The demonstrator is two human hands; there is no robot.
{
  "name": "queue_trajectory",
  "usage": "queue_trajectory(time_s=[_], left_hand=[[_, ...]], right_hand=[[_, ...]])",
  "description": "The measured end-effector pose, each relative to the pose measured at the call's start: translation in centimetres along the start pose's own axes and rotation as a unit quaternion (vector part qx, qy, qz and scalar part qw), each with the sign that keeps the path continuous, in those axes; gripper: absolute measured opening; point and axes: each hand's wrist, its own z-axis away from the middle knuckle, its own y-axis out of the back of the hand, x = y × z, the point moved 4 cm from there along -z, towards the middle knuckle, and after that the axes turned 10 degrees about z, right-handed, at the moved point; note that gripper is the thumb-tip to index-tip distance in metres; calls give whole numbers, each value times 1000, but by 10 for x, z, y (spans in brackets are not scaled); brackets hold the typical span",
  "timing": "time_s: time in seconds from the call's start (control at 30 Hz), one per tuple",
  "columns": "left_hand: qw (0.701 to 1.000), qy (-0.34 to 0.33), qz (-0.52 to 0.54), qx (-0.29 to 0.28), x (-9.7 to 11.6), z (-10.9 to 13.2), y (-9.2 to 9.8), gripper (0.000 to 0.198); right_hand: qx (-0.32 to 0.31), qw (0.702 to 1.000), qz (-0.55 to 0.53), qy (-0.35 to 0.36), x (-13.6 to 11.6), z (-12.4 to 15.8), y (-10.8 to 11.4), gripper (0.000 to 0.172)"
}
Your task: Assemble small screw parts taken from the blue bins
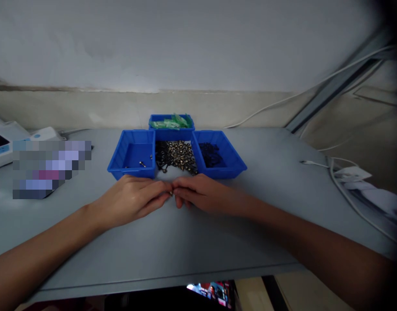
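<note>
Head view: on the near side of the heap of metal pieces (pixel 181 154), the left hand (pixel 130 199) and right hand (pixel 203 193) meet at the fingertips, both pinching a tiny metal piece (pixel 171 193); its long axis is too small to tell, neither hand looks nearer, and the left blue bin (pixel 130 150) flanks the heap's left

You can read no text, label, brand or number here. The lit screen (pixel 214 293) below the front edge of the tabletop (pixel 192 246) shows bright patches, possibly lettering, too small for you to make out. On your left, the white device (pixel 14 130) carries blue markings you cannot read, and the pixelated object (pixel 52 170) yields no letters. The blue bins (pixel 231 151) give you nothing legible.
</note>
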Motion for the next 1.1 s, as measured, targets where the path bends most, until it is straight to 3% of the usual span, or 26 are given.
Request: queue_trajectory(time_s=[0.37,0.53,0.63,0.83,1.1], left_hand=[[1000,-23,-18,-4,4,-1,1,12],[999,16,-34,-6,-1,1,0,16],[999,36,-34,-10,-3,0,-1,15],[997,-2,-74,-22,3,-2,-5,18],[967,-99,-233,6,16,-3,-3,17]], right_hand=[[15,999,46,14,3,0,-1,18],[68,993,94,7,2,3,0,13],[69,992,102,21,-2,6,-1,15],[67,985,155,40,-2,3,-4,29],[63,976,202,44,2,0,-9,21]])
